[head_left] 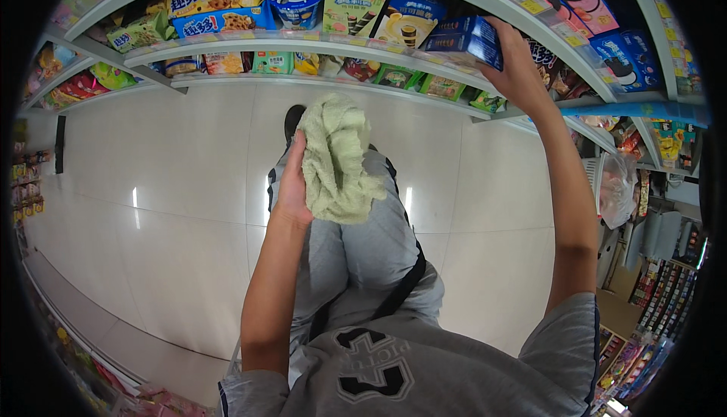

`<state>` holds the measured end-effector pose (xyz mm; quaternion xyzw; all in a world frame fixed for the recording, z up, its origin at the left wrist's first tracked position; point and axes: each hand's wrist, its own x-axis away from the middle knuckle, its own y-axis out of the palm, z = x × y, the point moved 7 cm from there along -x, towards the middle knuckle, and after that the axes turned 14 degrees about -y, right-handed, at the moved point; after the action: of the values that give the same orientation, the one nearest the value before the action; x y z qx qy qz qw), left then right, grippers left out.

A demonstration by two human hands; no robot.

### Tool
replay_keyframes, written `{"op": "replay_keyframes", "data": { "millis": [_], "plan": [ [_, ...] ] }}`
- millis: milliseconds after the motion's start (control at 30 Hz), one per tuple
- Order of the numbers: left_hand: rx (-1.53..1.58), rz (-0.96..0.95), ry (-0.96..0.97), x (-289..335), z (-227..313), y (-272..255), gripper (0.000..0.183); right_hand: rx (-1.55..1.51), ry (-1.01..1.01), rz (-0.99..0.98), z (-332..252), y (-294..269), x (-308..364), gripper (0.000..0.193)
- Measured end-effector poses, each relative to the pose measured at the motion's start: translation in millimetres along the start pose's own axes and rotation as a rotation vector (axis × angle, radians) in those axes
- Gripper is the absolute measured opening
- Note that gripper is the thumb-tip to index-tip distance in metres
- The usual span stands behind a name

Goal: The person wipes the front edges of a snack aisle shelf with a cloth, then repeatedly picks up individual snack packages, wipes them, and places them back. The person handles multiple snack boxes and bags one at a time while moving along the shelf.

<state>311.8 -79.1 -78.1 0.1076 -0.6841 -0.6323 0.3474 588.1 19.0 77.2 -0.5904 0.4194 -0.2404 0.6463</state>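
Note:
A crumpled pale green cloth is in my left hand, held above my knees with the thumb along its left side. Up at the shelf on the right, my right hand grips the end of a dark blue snack box. Its fingers wrap over the box's right end and are partly hidden. The box sits at the front of the shelf, beside a blue and cream biscuit box and a green and cream box of rolled wafers.
The curved shelf edge runs across the front, with blue and yellow cookie packs at its left. A lower shelf holds green snack packs. Pale floor tiles lie below. A clear plastic bag hangs at the right.

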Motion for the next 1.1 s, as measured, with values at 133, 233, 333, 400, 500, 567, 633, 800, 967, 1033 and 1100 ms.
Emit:
{"op": "replay_keyframes", "data": {
  "millis": [133, 233, 333, 400, 500, 567, 633, 800, 967, 1033, 1100],
  "plan": [
    [0.012, 0.007, 0.005, -2.9, 3.2, -2.4, 0.052, 0.100, -0.058, 0.020, 12.1, 15.9, -13.5, 0.069],
    [0.031, -0.005, -0.023, -4.3, 3.2, -0.4, 0.051, 0.146, -0.062, 0.030, 26.0, 21.9, -20.8, 0.068],
    [0.039, -0.006, -0.030, -5.3, 3.1, 0.9, 0.052, 0.094, -0.077, -0.013, 33.6, 31.0, -24.2, 0.071],
    [0.052, -0.018, -0.025, -6.2, 3.2, 2.1, 0.052, 0.030, 0.031, -0.124, 45.2, 42.8, -26.9, 0.075],
    [0.066, -0.002, -0.036, -7.9, 1.7, 1.9, 0.052, 0.057, 0.069, -0.281, 56.8, 53.2, -36.6, 0.077],
    [0.063, 0.020, -0.043, -8.6, 0.6, 1.2, 0.051, 0.088, 0.119, -0.383, 66.5, 57.2, -40.3, 0.078],
    [0.057, 0.027, -0.046, -9.8, 0.0, 1.5, 0.051, 0.099, 0.204, -0.465, 76.3, 61.6, -41.9, 0.080],
    [0.026, 0.063, -0.021, -11.5, 0.6, -0.6, 0.051, 0.275, 0.134, -0.460, 71.2, 65.7, -45.9, 0.084],
    [0.043, 0.049, -0.038, -12.7, -1.7, 1.7, 0.051, 0.167, 0.092, -0.241, 53.1, 59.7, -42.7, 0.084],
    [0.042, 0.060, -0.039, -12.8, -2.1, 2.6, 0.051, 0.180, 0.066, -0.135, 47.3, 55.0, -45.6, 0.079],
    [0.030, 0.069, -0.036, -13.3, -2.0, 2.8, 0.051, 0.124, 0.125, -0.096, 52.7, 60.7, -56.2, 0.073]
  ]
}}
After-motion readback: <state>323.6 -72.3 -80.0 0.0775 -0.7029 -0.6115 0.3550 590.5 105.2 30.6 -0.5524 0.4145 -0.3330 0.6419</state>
